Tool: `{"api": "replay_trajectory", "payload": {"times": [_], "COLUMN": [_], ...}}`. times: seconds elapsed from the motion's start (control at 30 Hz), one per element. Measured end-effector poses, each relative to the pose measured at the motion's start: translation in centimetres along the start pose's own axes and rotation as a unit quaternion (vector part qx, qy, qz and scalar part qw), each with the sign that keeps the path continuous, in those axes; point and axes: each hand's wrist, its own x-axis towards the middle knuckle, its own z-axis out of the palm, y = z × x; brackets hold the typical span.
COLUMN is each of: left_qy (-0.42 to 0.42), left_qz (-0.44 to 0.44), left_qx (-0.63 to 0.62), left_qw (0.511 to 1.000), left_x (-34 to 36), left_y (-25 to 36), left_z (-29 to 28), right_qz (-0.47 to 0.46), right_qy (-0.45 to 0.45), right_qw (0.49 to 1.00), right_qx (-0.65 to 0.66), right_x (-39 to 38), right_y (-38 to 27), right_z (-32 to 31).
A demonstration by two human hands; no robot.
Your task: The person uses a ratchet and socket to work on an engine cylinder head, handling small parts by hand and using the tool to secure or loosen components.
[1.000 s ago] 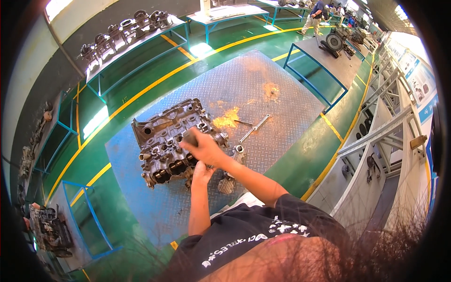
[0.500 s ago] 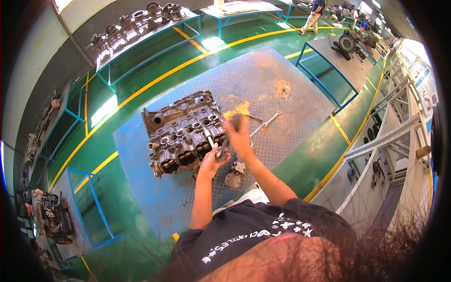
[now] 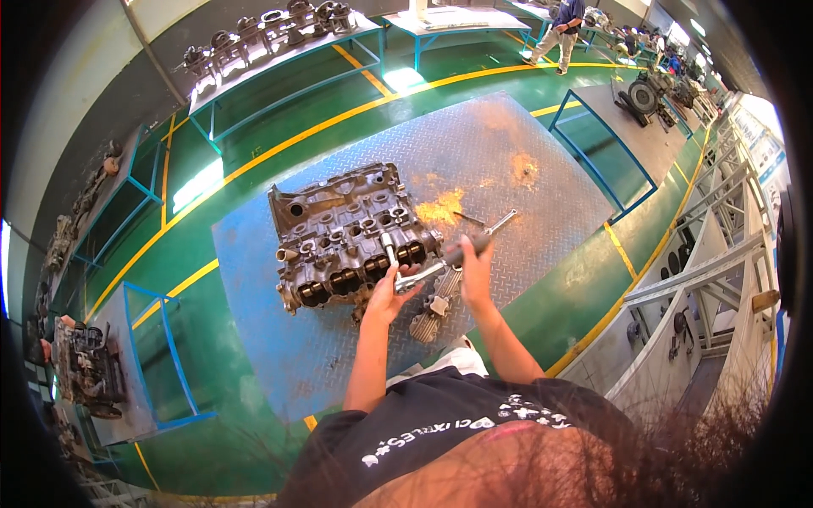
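Observation:
A dark metal engine cylinder head [image 3: 334, 222] lies on the metal plate table [image 3: 296, 372]. My left hand [image 3: 388, 298] is closed around the head end of a ratchet wrench [image 3: 430, 271], beside the near right part of the cylinder head. From there a shiny socket extension [image 3: 389, 245] reaches onto the cylinder head; how its tip seats is too small to tell. My right hand [image 3: 478, 269] grips the wrench's grey handle, out to the right. A ribbed metal part [image 3: 430, 320] lies below the wrench, close to me.
A long chrome wrench [image 3: 505, 222] and a short dark tool [image 3: 468, 218] lie on the plate past my right hand. Rusty patches [image 3: 524, 169] mark the plate. Benches with engine parts [image 3: 271, 38] stand around. A person [image 3: 561, 34] stands at the far right.
My right hand has swung the handle away from the cylinder head, rightward and toward me. My left hand stays at the wrench's head. The view has shifted slightly.

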Motion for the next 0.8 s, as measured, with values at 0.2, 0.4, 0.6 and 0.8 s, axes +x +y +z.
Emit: {"api": "replay_trajectory", "payload": {"times": [0.2,0.4,0.6,0.8], "left_qy": [-0.119,-0.064,0.006,-0.045], "left_qz": [0.061,-0.018,-0.032,-0.017], "left_qx": [-0.023,-0.16,0.052,0.128], "left_qw": [0.991,0.985,0.998,0.991], "left_x": [1.4,1.2,-0.6,0.3], "left_y": [-0.7,0.2,0.8,0.1], "left_z": [-1.4,0.2,2.8,1.6], "right_qz": [-0.183,0.11,0.051,-0.155], "right_qy": [-0.356,0.007,0.07,-0.293], "right_qw": [0.866,0.992,0.994,0.885], "right_qx": [-0.299,-0.059,-0.068,-0.327], "right_x": [-4.6,3.2,0.7,-2.3], "right_y": [-4.0,-2.2,0.3,-3.9], "right_z": [12.2,-0.6,1.5,11.2]}}
